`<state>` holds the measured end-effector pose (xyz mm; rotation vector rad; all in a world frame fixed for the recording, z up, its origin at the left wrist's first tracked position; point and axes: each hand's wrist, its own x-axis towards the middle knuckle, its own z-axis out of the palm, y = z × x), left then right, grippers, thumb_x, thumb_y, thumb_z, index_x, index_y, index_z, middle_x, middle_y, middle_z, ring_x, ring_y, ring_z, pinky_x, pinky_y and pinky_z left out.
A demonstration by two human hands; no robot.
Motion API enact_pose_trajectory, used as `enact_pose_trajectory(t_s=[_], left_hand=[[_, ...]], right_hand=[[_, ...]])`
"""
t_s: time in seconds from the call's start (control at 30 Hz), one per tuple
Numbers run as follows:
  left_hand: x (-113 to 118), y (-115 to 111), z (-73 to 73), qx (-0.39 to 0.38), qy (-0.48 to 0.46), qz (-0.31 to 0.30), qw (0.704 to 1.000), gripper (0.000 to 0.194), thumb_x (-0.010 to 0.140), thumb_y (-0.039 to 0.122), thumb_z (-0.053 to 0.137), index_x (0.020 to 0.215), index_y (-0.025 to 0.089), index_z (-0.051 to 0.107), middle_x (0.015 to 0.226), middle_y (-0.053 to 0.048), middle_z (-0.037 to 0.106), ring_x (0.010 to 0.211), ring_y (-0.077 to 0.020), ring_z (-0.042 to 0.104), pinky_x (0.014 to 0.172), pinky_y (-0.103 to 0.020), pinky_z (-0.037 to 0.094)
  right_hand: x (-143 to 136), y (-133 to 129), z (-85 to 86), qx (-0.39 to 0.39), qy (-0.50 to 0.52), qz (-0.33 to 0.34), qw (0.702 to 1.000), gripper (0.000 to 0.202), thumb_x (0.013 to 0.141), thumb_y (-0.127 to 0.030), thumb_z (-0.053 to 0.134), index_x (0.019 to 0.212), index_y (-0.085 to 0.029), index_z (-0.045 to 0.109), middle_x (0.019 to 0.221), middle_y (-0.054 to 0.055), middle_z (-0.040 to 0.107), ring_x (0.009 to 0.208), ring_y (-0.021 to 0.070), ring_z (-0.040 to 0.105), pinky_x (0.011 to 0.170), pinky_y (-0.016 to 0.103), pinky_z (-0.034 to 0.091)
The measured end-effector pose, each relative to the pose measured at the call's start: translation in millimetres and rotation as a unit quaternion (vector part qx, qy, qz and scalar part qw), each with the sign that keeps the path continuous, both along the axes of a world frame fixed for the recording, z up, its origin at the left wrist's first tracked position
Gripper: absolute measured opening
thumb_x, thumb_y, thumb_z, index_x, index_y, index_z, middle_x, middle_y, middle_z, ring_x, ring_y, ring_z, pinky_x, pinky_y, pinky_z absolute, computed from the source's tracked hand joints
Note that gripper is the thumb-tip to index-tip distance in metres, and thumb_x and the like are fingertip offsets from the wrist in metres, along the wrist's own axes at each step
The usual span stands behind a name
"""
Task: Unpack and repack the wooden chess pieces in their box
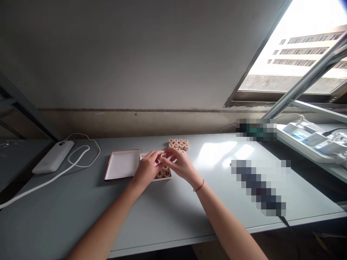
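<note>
Both hands meet above a shallow open box (164, 178) holding round wooden xiangqi pieces with black characters. Between my fingertips is one xiangqi piece (163, 156), its marked face partly showing. My left hand (148, 168) closes on its left side. From the right, my right hand (181, 164) curls its thumb and fingers around the same piece. Other black-marked pieces (159, 174) lie in the box's near part; my hands hide much of the rest. Just behind my right hand, several red-marked pieces (179, 144) stand grouped in rows on the table.
The box lid (123, 165) lies inside up, left of the box. A white power bank (54, 157) with a looping white cable (78, 157) is at the far left. Blurred-out items lie to the right, and a shelf rack (306, 144) stands by the window.
</note>
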<state>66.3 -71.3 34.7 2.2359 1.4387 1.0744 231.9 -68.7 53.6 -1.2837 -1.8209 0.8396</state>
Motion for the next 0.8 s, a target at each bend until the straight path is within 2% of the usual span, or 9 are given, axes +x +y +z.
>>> enact_pose_trajectory(t_s=[0.03, 0.1, 0.2, 0.27, 0.33, 0.53, 0.8], left_hand=[[1, 0, -1.9, 0.006, 0.007, -0.007, 1.0, 0.024, 0.084, 0.02, 0.057, 0.108, 0.024, 0.061, 0.096, -0.004, 0.068, 0.083, -0.0173, 0.064, 0.076, -0.029, 0.05], [1, 1, -5.2, 0.009, 0.016, -0.01, 1.0, 0.027, 0.085, 0.02, 0.057, 0.111, 0.024, 0.059, 0.098, -0.004, 0.067, 0.085, -0.0177, 0.064, 0.078, -0.03, 0.05], [0, 2, -8.0, -0.009, 0.028, -0.013, 0.999, 0.03, 0.086, 0.028, 0.058, 0.117, 0.023, 0.056, 0.092, -0.003, 0.065, 0.082, -0.0173, 0.063, 0.076, -0.029, 0.05], [0, 2, -8.0, -0.02, 0.04, -0.018, 0.999, 0.03, 0.087, 0.03, 0.057, 0.116, 0.023, 0.056, 0.092, -0.002, 0.065, 0.082, -0.0174, 0.063, 0.075, -0.029, 0.05], [-1, 1, -7.1, -0.026, 0.052, -0.023, 0.998, 0.027, 0.088, 0.029, 0.055, 0.114, 0.024, 0.058, 0.093, -0.002, 0.065, 0.084, -0.0176, 0.063, 0.076, -0.028, 0.05], [-2, 1, -5.2, -0.034, 0.061, -0.028, 0.997, 0.024, 0.088, 0.024, 0.051, 0.111, 0.024, 0.059, 0.095, -0.002, 0.066, 0.089, -0.0181, 0.064, 0.08, -0.029, 0.05], [-2, 3, -6.2, -0.05, 0.089, -0.018, 0.995, 0.022, 0.089, 0.025, 0.049, 0.105, 0.023, 0.063, 0.1, -0.003, 0.068, 0.09, -0.018, 0.064, 0.079, -0.029, 0.049]], right_hand=[[-3, -2, 1.0, 0.0, 0.004, 0.014, 1.0, 0.02, 0.081, -0.038, 0.059, 0.091, -0.021, 0.061, 0.087, 0.003, 0.069, 0.072, 0.0146, 0.064, 0.062, 0.024, 0.049], [-2, -1, 1.8, 0.001, 0.004, 0.0, 1.0, 0.016, 0.081, -0.033, 0.058, 0.09, -0.02, 0.063, 0.088, 0.003, 0.07, 0.075, 0.0146, 0.064, 0.065, 0.024, 0.05], [19, 10, 0.6, 0.009, -0.061, -0.104, 0.993, 0.018, 0.08, -0.028, 0.057, 0.094, -0.021, 0.064, 0.096, 0.004, 0.07, 0.073, 0.0152, 0.065, 0.068, 0.027, 0.05], [35, 18, -1.9, 0.004, -0.155, -0.179, 0.972, 0.019, 0.08, -0.025, 0.055, 0.097, -0.022, 0.065, 0.099, 0.005, 0.07, 0.075, 0.0174, 0.065, 0.068, 0.029, 0.047], [46, 23, -5.9, -0.014, -0.231, -0.208, 0.95, 0.021, 0.08, -0.023, 0.055, 0.1, -0.022, 0.063, 0.099, 0.005, 0.07, 0.081, 0.0202, 0.064, 0.067, 0.029, 0.044], [44, 25, -18.0, -0.051, -0.304, -0.193, 0.932, 0.018, 0.083, -0.026, 0.052, 0.1, -0.022, 0.058, 0.098, 0.006, 0.069, 0.082, 0.0212, 0.062, 0.059, 0.026, 0.036], [46, 29, -25.1, -0.038, -0.304, -0.198, 0.931, 0.025, 0.083, -0.025, 0.052, 0.107, -0.024, 0.056, 0.097, 0.005, 0.067, 0.076, 0.0183, 0.06, 0.056, 0.024, 0.032]])
